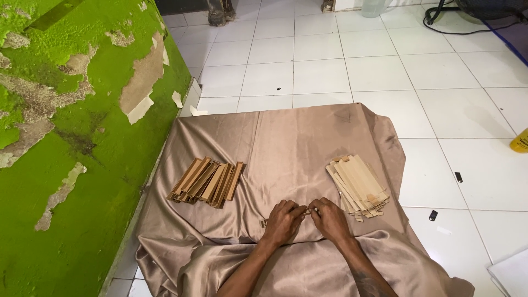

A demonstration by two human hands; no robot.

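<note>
My left hand (284, 221) and my right hand (329, 219) rest close together on a tan satin cloth (286, 143) spread over the floor. Their fingertips meet on a small thin strip (309, 210) pinched between them; most of it is hidden by the fingers. A tiny light piece (263, 223) lies just left of my left hand. To the left sits a pile of folded brown cardboard pieces (208, 181). Right of my right hand lies a stack of flat pale strips (357, 184).
A green wall with peeling paint (71, 137) runs along the left. White floor tiles (440, 71) surround the cloth. A yellow container (520, 141) sits at the right edge, small dark bits (433, 215) lie on the tiles, and black cables (456, 16) run at top right.
</note>
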